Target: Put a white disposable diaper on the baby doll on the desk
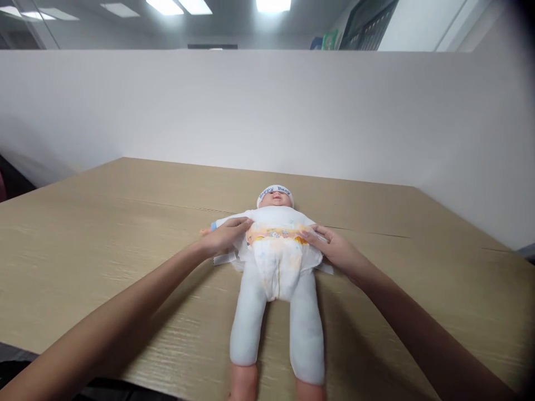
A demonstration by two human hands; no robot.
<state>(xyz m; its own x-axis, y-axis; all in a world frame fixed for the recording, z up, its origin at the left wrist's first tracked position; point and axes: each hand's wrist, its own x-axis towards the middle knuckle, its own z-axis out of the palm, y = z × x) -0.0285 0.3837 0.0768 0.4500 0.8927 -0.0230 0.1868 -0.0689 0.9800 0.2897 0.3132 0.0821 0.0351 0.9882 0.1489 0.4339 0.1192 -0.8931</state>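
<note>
A baby doll [277,199] in a white cap, white top and white leggings lies on its back, its feet toward me. Around its hips, over the leggings, sits a white diaper [278,262] with an orange printed waistband. My left hand [228,235] is closed on the diaper's upper edge at the left side of the waist. At the opposite side, my right hand [332,248] holds the waistband's corner, thumb on the front panel. White side tabs [224,259] stick out past the hips, loose on the tabletop. The fingertips are partly hidden in the diaper's folds.
The doll lies on a wide wooden table [146,223] with thin seams in its top. Behind it rises a plain white partition [251,111]. A dark object [14,178] shows at the far left edge.
</note>
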